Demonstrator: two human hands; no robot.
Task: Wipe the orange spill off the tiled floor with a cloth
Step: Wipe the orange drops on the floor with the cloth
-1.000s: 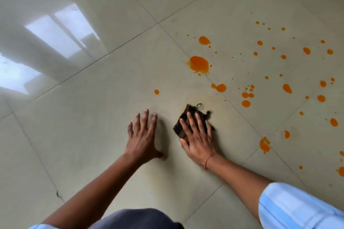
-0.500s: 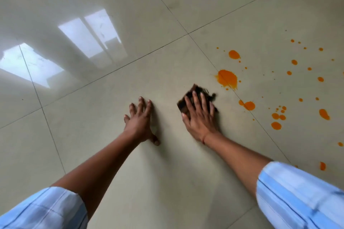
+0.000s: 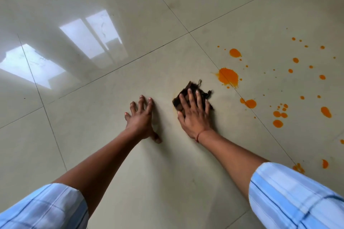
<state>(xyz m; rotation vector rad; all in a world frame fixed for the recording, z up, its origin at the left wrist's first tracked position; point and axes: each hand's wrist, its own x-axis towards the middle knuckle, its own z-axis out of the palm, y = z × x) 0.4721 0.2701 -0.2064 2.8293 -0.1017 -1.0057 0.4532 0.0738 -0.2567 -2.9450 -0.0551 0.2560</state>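
Observation:
A small dark brown cloth (image 3: 187, 89) lies on the pale tiled floor, and my right hand (image 3: 193, 115) presses flat on it with straight fingers. My left hand (image 3: 140, 119) rests spread on the bare tile to its left, fingers arched, holding nothing. The orange spill (image 3: 228, 77) has its largest blot just beyond and right of the cloth. Several smaller drops (image 3: 250, 103) scatter farther right. A faint yellowish smear rings the cloth's left edge.
Glossy cream tiles (image 3: 111, 154) with thin dark grout lines fill the view. Bright window reflections (image 3: 89, 39) shine at the upper left. More orange spots (image 3: 324, 163) sit at the lower right beside my blue striped sleeve (image 3: 290, 195).
My right hand has slid the cloth forward and toward the large blot. The small orange drop seen near my left hand a second ago is gone. The camera has shifted.

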